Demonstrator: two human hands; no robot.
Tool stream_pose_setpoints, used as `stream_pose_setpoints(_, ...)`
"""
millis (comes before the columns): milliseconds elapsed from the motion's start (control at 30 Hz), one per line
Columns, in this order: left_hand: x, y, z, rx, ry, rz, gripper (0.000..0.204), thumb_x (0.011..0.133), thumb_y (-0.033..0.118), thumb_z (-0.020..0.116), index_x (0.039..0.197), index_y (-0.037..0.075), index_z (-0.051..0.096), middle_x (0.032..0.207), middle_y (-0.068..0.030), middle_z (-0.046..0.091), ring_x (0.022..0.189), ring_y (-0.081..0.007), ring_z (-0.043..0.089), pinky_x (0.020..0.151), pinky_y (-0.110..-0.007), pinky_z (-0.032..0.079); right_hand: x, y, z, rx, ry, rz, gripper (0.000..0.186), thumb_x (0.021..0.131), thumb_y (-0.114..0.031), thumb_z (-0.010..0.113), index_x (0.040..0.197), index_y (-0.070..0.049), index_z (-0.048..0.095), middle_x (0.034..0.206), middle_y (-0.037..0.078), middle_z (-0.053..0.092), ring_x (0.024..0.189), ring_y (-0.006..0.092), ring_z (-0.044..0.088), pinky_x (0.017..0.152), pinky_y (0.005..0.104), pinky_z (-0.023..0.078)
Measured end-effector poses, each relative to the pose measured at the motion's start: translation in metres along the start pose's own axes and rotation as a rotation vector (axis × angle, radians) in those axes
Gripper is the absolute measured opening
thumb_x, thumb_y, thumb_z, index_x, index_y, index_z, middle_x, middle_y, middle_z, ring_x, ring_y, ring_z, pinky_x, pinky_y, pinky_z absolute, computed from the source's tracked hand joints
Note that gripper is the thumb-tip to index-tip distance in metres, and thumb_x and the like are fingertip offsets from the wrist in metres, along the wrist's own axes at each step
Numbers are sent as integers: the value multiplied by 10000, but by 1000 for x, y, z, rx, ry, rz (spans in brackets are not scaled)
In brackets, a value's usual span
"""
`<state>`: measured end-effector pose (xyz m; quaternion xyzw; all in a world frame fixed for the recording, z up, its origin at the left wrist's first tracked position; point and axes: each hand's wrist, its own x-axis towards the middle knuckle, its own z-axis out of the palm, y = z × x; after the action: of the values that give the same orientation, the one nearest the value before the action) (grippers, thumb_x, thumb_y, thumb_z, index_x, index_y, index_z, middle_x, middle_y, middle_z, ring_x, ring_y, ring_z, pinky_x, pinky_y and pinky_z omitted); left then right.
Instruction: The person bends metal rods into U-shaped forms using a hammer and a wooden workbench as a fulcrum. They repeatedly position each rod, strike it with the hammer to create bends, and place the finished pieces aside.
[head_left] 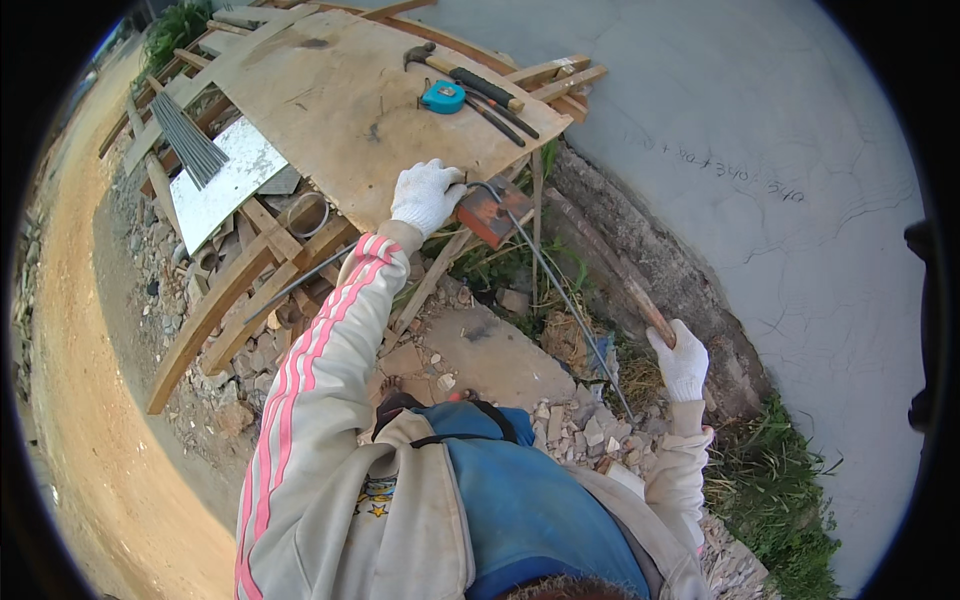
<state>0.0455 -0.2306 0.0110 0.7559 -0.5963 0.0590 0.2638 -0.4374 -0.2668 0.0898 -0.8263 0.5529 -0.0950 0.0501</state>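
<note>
My left hand (428, 194), in a white knitted glove, is closed at the near edge of the plywood board. A thin grey metal rod (565, 290) appears to run under this hand; it bends sharply beside a rusty red-brown metal block (488, 217), then slants down to the rubble. Another straight length of rod (300, 283) shows left of my sleeve, in line with the hand; the sleeve hides whether it joins. My right hand (682, 362), also gloved, is wrapped round the lower end of a long rusty brown bar (615, 268), whose far end lies near the block.
On the plywood board (320, 110) lie a claw hammer (460, 72), a teal tape measure (442, 97) and a dark-handled tool (500, 115). Cut rods (187, 140) lie at left, above timber beams (215, 295). A grey wall (780, 150) bounds the right; broken rubble (590, 430) covers ground nearby.
</note>
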Motion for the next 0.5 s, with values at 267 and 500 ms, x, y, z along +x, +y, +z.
stream_pose_setpoints(267,-4,-3,4,-11,61,28,198,932,338,697,984,171,788,961,-102,686,962,-328,679,836,-474,532,80,39,22,-127,-139,-204,490,887,-544,762,806,-78,634,701,199,634,726,437,652,640,505,494)
stream_pose_setpoints(500,-4,-4,5,-6,40,19,209,927,321,717,1023,157,804,954,-95,680,961,-326,665,839,-454,528,151,49,30,-232,-205,-351,413,873,-480,780,798,-97,645,699,181,648,735,430,664,658,516,505)
